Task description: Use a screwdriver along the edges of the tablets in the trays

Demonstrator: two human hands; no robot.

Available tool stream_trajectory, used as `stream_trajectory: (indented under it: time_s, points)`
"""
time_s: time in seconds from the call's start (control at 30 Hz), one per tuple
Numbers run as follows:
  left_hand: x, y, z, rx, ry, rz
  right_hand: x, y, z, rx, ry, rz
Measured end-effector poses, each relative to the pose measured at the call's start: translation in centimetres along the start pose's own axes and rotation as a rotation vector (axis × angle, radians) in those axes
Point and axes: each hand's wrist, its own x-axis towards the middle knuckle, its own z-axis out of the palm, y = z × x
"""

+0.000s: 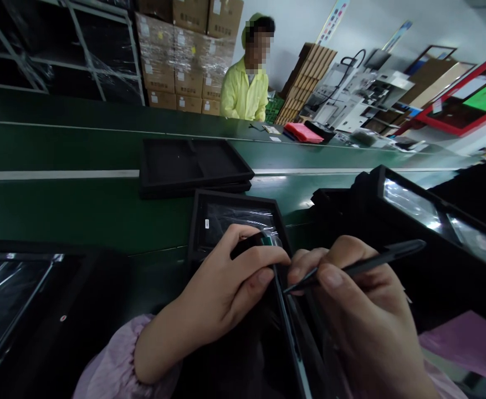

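**Black pen (392, 257) and small black piece (246, 245) held over a black tray (234, 198)**

Pink sleeve (113, 360) cuffs sit closest to the eye, and two bare hands come out of them. The left hand (221, 288) is curled, and its thumb and fingers pinch the small black piece. The piece has a bit of green at one end. The right hand (354, 299) holds the pen the way you hold a pen to write. Its thin tip points left and comes very near the left hand's fingers.

Both hands are right above the tray. Clear plastic film (243, 217) lies in it, and a little white label (206, 223) sits by its edge. A black case (14, 310) with shiny film is on the left, and another black case (413, 208) is on the right.

Past them, a foam tray (193, 163) sits on a green belt (80, 213). A co-worker in a yellow smock (245, 91) stands across the belt, near cardboard boxes (184, 61). A pink folder (303, 132) lies on the far side.
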Motion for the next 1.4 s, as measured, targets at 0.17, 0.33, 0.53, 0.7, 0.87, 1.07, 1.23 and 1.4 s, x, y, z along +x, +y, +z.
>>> stream_trajectory:
  time_s: [0.17,0.33,0.53,0.7,0.87,1.07,1.23,1.4]
  points:
    - [-0.2,-0.1,0.0,0.014,-0.046,-0.022,0.1,0.2,-1.2,-0.006,-0.1,-0.06]
    - [0.0,-2.4,1.9,-0.007,-0.28,-0.234,-0.1,0.0,-4.2,-0.109,0.04,-0.144]
    - [-0.9,-6.7,5.4,0.177,-0.711,-0.674,-0.2,0.7,-9.0,-0.401,0.298,-0.023]
    - [-0.5,-5.6,4.6,0.193,-0.77,-0.754,1.4,7.0,-12.0,-0.756,0.251,0.47]
    - [-0.2,-3.6,3.1,0.275,-0.815,-0.747,3.7,11.7,-12.4,-0.889,0.333,0.561]
    - [0.1,-4.1,1.0,0.231,-0.713,-0.799,5.8,12.4,-12.5,-0.706,0.392,0.571]
    - [0.5,-7.1,-0.1,0.25,-0.333,-0.642,5.0,11.2,-12.0,-0.487,0.417,0.472]
    - [1.2,-10.3,-1.6,0.282,-0.147,-0.569,4.6,6.9,-8.9,-0.411,0.424,0.268]
